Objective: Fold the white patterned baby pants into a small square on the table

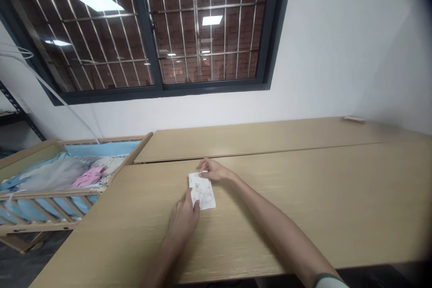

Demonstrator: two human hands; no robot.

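Note:
A small white paper packet with faint dark print lies on, or just above, the light wood tabletop. My left hand grips its left edge, thumb on top and the other fingers partly hidden beneath. At the packet's far edge is my right hand, its thumb and fingers closed on the top edge. What the packet contains does not show.
To the left stands a wooden crib with blue lining, holding a pink cloth and other bedding. A seam runs between the two table boards. A small flat piece lies at the back right. Behind is a barred window.

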